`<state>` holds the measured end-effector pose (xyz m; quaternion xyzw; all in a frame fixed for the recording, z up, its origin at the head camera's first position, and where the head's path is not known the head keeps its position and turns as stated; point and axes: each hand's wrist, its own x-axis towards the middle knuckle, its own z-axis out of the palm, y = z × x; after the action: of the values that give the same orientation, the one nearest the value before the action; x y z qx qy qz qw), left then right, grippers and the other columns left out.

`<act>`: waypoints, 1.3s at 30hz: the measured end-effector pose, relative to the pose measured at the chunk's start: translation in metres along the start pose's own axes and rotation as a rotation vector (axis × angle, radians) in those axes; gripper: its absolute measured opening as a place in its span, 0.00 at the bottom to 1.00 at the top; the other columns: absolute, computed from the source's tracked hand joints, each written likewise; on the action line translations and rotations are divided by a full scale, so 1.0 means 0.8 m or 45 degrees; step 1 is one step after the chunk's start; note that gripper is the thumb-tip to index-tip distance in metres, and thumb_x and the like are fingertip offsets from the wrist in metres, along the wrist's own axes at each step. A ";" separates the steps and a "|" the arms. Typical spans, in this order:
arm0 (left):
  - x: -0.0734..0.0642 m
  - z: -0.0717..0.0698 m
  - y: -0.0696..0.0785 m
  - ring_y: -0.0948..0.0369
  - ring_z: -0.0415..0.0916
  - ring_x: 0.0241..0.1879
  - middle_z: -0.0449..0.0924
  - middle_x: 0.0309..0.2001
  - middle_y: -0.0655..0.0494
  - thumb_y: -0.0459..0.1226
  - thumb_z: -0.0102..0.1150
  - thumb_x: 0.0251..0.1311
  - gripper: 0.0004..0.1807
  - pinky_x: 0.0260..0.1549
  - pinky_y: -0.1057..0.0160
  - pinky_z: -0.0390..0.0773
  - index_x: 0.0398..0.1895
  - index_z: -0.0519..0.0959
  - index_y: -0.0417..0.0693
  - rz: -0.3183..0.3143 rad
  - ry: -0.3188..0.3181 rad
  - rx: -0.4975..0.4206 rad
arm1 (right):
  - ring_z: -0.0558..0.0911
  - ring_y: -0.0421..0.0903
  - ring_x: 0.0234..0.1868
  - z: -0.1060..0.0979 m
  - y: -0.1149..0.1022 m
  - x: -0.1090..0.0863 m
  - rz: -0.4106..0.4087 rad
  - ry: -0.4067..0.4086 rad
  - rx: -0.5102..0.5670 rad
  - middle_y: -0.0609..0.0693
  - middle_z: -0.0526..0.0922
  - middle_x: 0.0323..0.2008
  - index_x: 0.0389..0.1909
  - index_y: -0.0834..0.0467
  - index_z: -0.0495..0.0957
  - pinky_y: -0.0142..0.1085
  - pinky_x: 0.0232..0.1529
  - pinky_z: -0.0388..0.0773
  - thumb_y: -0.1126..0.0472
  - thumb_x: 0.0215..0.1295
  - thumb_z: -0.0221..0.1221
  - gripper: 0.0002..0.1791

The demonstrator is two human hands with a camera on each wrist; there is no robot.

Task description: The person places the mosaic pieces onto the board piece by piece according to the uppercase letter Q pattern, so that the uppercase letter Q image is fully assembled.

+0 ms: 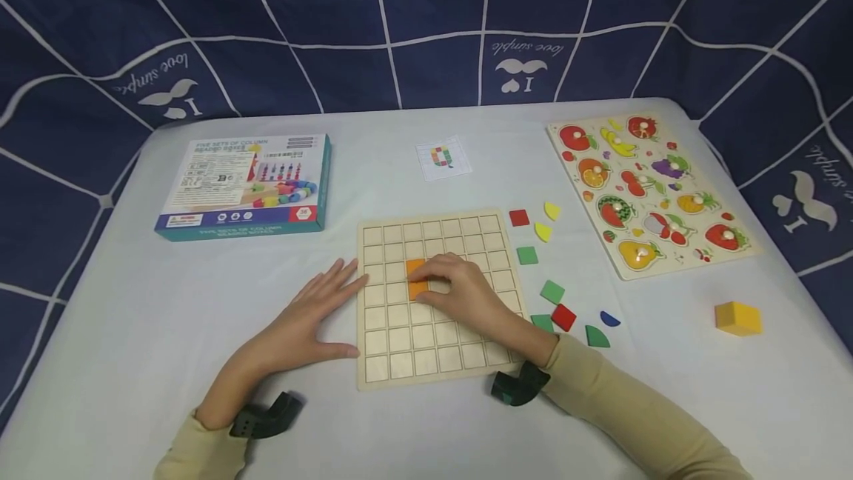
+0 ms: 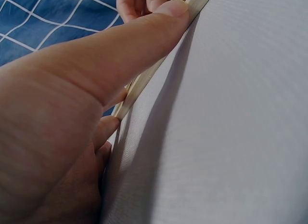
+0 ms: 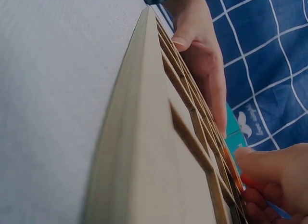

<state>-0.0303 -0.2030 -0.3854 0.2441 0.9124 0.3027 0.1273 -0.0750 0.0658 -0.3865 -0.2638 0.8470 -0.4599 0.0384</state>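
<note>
The right hand [image 1: 463, 295] pinched an orange square tile [image 1: 417, 289] on the wooden grid board [image 1: 423, 336]. The left hand [image 1: 300, 328], fingers spread wide, touched the board's edge.

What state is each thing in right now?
Grid board: flat, most cells unfilled.
Orange tiles: on the board, partly covered.
Left hand: fingers spread, touching the board's edge.
Right hand: pinching at the orange tiles.
Box: closed, flat.
Picture card: face up.
Fruit puzzle: pieces seated.
Loose pieces: scattered, lying flat.
Yellow block: apart, untouched.
</note>
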 end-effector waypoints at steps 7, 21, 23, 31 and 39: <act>0.000 -0.001 0.001 0.53 0.32 0.71 0.42 0.73 0.53 0.56 0.73 0.36 0.56 0.65 0.46 0.37 0.71 0.58 0.51 0.003 -0.002 -0.005 | 0.78 0.36 0.39 -0.020 -0.011 0.003 0.001 0.125 0.119 0.39 0.82 0.35 0.35 0.57 0.84 0.31 0.41 0.77 0.68 0.53 0.67 0.08; 0.001 0.004 -0.004 0.53 0.32 0.71 0.42 0.73 0.54 0.57 0.72 0.36 0.56 0.64 0.44 0.38 0.71 0.58 0.52 0.020 0.018 -0.017 | 0.77 0.42 0.44 -0.153 0.027 -0.037 0.291 0.338 0.156 0.52 0.82 0.43 0.44 0.63 0.81 0.28 0.44 0.74 0.62 0.63 0.61 0.11; -0.001 0.005 -0.004 0.53 0.33 0.71 0.43 0.73 0.53 0.57 0.72 0.37 0.56 0.64 0.44 0.38 0.71 0.58 0.52 0.020 0.025 -0.018 | 0.77 0.41 0.44 -0.163 0.037 -0.051 0.362 0.340 0.147 0.52 0.82 0.44 0.45 0.63 0.81 0.26 0.44 0.74 0.60 0.63 0.60 0.13; -0.003 0.006 -0.004 0.51 0.34 0.71 0.45 0.73 0.51 0.59 0.71 0.37 0.55 0.65 0.47 0.37 0.71 0.59 0.52 0.041 0.060 -0.021 | 0.81 0.44 0.37 -0.172 0.068 -0.089 0.418 0.215 0.093 0.55 0.83 0.41 0.43 0.63 0.81 0.26 0.37 0.76 0.64 0.62 0.60 0.10; -0.003 0.005 -0.002 0.51 0.34 0.71 0.44 0.73 0.52 0.60 0.69 0.38 0.55 0.64 0.45 0.37 0.71 0.58 0.53 0.033 0.048 -0.024 | 0.81 0.44 0.30 -0.163 0.081 -0.104 0.399 0.095 0.008 0.51 0.83 0.37 0.42 0.60 0.82 0.29 0.31 0.77 0.68 0.60 0.61 0.10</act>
<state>-0.0274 -0.2035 -0.3890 0.2490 0.9085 0.3176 0.1086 -0.0703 0.2335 -0.3781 -0.1110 0.8772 -0.4604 0.0790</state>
